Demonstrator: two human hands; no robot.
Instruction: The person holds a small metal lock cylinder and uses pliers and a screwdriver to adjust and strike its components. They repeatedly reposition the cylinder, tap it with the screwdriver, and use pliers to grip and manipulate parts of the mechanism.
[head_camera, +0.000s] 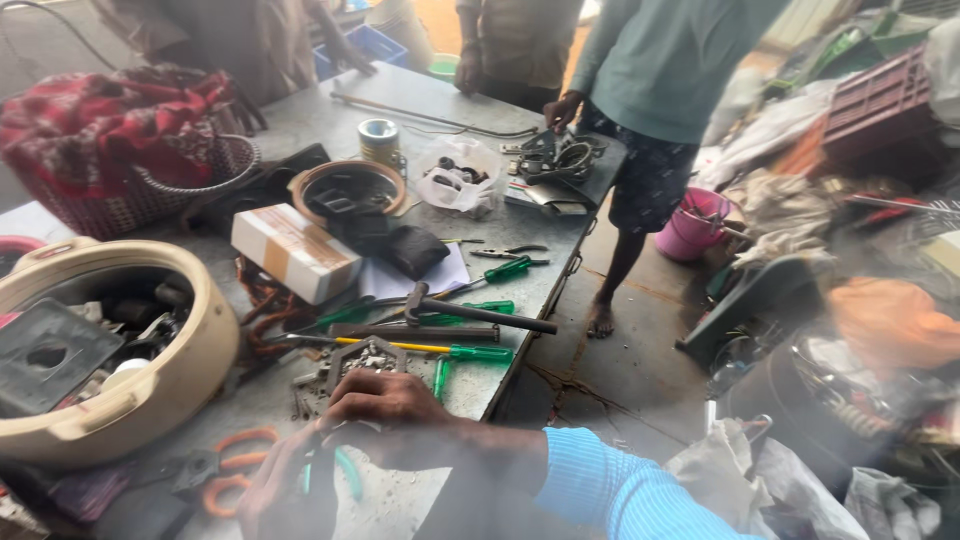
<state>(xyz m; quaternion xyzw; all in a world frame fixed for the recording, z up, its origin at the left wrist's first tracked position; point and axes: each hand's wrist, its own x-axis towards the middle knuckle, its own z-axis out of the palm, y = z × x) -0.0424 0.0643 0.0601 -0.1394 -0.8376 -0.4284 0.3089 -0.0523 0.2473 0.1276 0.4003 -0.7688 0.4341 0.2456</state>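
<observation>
Head view: right hand (385, 405) lies palm-down at the tabletop (320, 120) near edge, fingers curled loosely, fingertips touching a small flat metal part (368, 358) that sits among loose bits. Not a closed grip, more a resting press.

Left hand (285, 490) is low in frame and blurred. It is closed round a green-handled tool (345, 470); the tool's working end is hidden, so I cannot tell what kind it is. Its long axis runs roughly up-down in the frame, handles toward the person.

Just left of that hand: orange-handled pliers (225, 470) lying flat.

Beyond the right hand, a green-handled screwdriver (440, 350) lies across the tabletop, long axis left-right, handle to the right. Behind it a hammer (470, 312), handle pointing right toward the table edge. More green-handled drivers near it.

Left side: cream plastic tub (190, 370) holding dark parts. Behind centre: a white and tan box (292, 250).

Far end: another person's hand (562, 108) rests on the tabletop by a pile of metal rings.
</observation>
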